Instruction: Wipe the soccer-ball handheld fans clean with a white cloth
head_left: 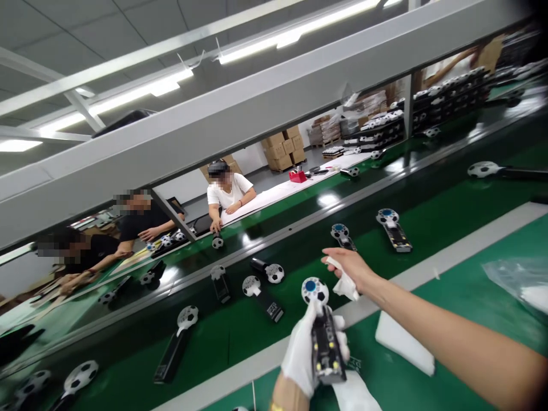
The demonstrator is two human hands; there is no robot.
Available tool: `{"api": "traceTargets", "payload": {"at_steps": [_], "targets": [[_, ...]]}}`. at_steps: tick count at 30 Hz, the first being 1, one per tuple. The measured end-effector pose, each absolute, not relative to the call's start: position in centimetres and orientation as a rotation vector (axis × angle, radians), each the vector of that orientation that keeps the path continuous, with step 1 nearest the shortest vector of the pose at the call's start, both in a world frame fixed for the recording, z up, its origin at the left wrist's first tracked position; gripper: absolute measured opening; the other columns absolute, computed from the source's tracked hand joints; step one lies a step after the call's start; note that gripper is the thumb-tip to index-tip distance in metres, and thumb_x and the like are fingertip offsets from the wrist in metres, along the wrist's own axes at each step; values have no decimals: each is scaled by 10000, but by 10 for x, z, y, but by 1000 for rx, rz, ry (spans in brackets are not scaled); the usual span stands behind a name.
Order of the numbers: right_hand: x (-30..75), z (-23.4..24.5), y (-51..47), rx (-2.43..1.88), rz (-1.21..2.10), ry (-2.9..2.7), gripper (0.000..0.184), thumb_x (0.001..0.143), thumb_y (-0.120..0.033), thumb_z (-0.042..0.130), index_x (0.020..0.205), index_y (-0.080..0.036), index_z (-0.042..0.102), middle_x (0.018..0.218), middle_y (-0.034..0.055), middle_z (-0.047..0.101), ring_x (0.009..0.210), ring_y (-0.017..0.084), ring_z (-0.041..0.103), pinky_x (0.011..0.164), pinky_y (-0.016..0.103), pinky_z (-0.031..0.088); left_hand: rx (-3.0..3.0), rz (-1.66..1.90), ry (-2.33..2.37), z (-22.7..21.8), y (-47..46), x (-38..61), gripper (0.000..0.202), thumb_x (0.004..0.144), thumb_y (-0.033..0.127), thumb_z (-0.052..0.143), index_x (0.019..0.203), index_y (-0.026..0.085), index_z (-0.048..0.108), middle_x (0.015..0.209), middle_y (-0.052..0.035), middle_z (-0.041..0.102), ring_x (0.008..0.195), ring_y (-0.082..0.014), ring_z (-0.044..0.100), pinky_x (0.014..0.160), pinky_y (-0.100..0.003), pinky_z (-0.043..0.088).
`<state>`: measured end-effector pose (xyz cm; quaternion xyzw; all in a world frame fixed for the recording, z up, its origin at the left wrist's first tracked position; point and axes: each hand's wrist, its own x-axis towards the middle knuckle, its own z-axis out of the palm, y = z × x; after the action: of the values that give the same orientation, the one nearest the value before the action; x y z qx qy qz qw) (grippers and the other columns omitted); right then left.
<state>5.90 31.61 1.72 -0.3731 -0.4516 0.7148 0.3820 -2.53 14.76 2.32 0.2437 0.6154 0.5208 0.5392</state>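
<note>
My left hand (299,348), in a white glove, grips a black handheld device (327,348) with a round football-patterned head. The device's body faces me, showing bare inner parts and small yellow spots; its head has a blue centre. To the upper right, my bare right hand (353,268) pinches a crumpled white cloth (346,286), apart from the device. Just beyond the right hand lies a similar device (341,234) with a blue centre, partly hidden by my fingers. Another one (394,231) lies farther right.
Several football-headed devices, among them one (177,342) at left, lie on the green conveyor belt (231,342). A white pad (405,342) and a plastic bag (522,285) rest on my green bench. Co-workers, including a person in white (231,194), sit opposite. A grey beam (240,120) crosses above.
</note>
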Motion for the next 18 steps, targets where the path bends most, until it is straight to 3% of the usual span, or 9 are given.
{"api": "traceTargets", "payload": {"at_steps": [3, 7, 10, 13, 15, 18], "targets": [[47, 32, 335, -911, 1697, -1438, 198, 806, -311, 541, 907, -152, 600, 609, 2, 591, 421, 90, 475, 353, 194, 315, 713, 1261, 1664, 12, 201, -33, 310, 872, 365, 511, 1069, 129, 550, 1001, -68, 592, 852, -160, 586, 740, -346, 504], [9, 42, 348, -874, 1447, -1929, 252, 805, -375, 552, 826, -141, 645, 513, -6, 562, 416, 124, 500, 451, 249, 377, 922, 1261, 1983, 1, 246, -52, 335, 812, 231, 578, 1129, 131, 532, 1205, -128, 517, 1105, -237, 495, 951, -391, 387], [-25, 32, 350, -885, 1206, -2260, 229, 782, -327, 612, 906, -139, 655, 726, 48, 653, 601, 179, 604, 623, 308, 457, 1090, 1235, 2234, -4, 240, -72, 504, 698, 101, 614, 1188, 142, 505, 1403, -140, 325, 1317, -255, 236, 1100, -360, 139], [-54, 10, 343, -932, 988, -2503, 359, 793, -328, 644, 1096, -148, 577, 1037, 88, 616, 923, 243, 585, 821, 434, 450, 1070, 1215, 2447, -10, 218, -92, 707, 587, 54, 652, 1257, 131, 437, 1485, -132, 136, 1366, -269, -46, 1084, -410, -123], [-69, -5, 335, -972, 885, -2623, 418, 824, -329, 622, 1191, -163, 508, 1130, 93, 567, 1004, 257, 549, 869, 487, 431, 908, 1240, 2496, -14, 208, -104, 817, 528, 48, 671, 1288, 120, 379, 1489, -161, 64, 1347, -366, -58, 1039, -544, -121], [-80, -21, 329, -1030, 767, -2728, 468, 854, -324, 591, 1270, -181, 432, 1181, 101, 526, 1004, 262, 548, 862, 494, 445, 618, 1393, 2355, -17, 206, -117, 858, 465, 10, 643, 1263, 173, 375, 1490, -147, -6, 1276, -513, 108, 978, -660, 58]]}}
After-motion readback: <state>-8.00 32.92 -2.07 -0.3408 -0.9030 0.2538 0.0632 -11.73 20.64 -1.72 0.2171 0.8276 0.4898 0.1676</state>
